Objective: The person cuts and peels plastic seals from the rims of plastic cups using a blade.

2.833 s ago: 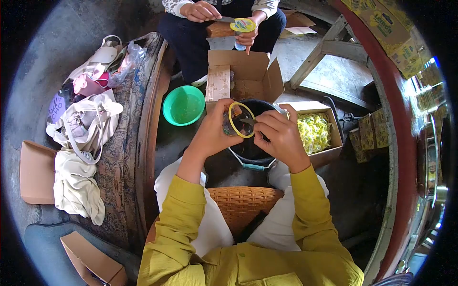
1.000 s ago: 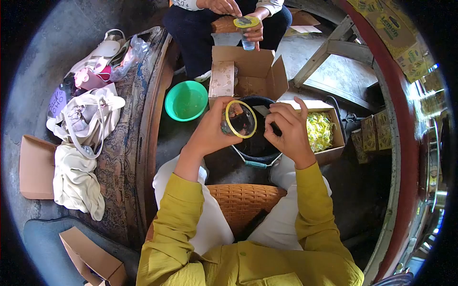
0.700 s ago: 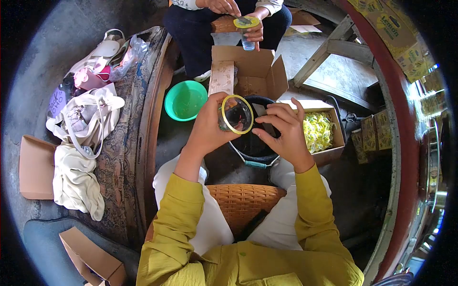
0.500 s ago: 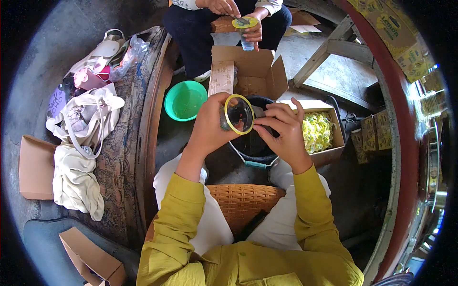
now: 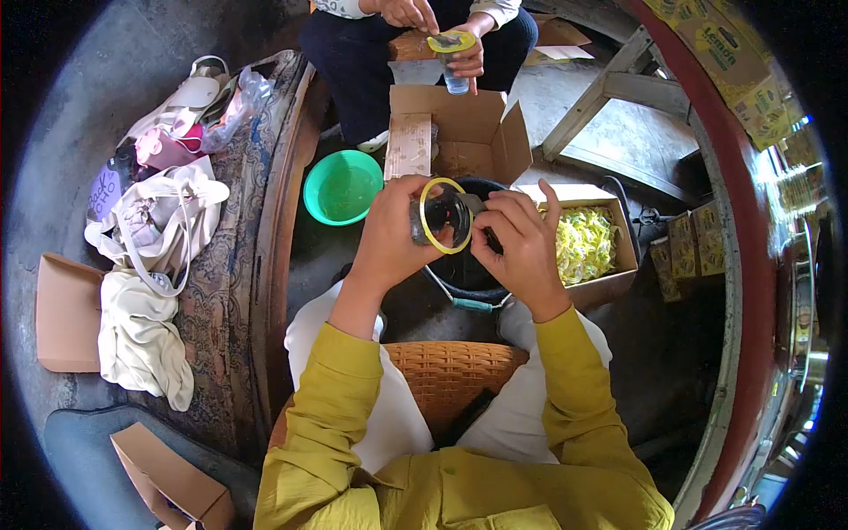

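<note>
My left hand (image 5: pixel 395 231) is wrapped round a clear plastic cup (image 5: pixel 444 217) tilted so that its round yellow rim faces me. Most of the cup's centre is see-through, with dark shapes behind or inside it. At the right side of the rim, my right hand (image 5: pixel 519 238) is closed in a pinch on a small grey blade-like tool (image 5: pixel 474 203), which touches or nearly touches the edge. The fingers hide most of that tool. Below both hands stands a black bucket (image 5: pixel 473 287) with a teal handle grip.
A cardboard box of yellow-green scraps (image 5: pixel 585 243) stands right of the bucket. Ahead are an open cardboard box (image 5: pixel 459 106) and a green basin (image 5: pixel 343 187). A person opposite holds a yellow-topped cup (image 5: pixel 457 75). Bags (image 5: pixel 168 208) lie on a patterned bench at left.
My right hand has shifted slightly along the rim, its fingers more curled, and more of the grey tool shows. The cup has turned a little in my left hand.
</note>
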A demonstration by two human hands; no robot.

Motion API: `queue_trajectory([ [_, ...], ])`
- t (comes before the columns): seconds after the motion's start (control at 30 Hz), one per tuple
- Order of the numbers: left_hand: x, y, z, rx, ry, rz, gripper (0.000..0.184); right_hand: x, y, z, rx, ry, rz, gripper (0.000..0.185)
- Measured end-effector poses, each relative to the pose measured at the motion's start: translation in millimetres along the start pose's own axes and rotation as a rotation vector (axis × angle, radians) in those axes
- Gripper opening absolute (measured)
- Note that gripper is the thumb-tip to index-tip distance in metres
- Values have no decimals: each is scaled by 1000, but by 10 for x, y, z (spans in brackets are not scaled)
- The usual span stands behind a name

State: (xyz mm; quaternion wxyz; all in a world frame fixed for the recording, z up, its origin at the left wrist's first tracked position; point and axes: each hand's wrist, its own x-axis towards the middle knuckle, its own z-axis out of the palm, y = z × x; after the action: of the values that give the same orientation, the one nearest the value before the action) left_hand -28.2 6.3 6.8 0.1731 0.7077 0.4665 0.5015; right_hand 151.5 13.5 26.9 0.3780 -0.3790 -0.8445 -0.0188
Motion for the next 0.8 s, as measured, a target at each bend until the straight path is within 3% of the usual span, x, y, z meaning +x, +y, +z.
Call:
queue_trajectory([
  [0.4,-13,-42,-12,81,-89,109,65,-13,36,-1,-1,-29,-10,14],
  [0.5,-36,-71,44,-72,-23,28,60,-5,52,-8,39,3,-9,14],
  [0.7,-18,12,-27,-122,-28,-22,74,-7,157,-92,102,45,88,12],
  [0.8,-15,35,-44,-115,-20,-40,77,54,83,-186,137,44,31,9],
])
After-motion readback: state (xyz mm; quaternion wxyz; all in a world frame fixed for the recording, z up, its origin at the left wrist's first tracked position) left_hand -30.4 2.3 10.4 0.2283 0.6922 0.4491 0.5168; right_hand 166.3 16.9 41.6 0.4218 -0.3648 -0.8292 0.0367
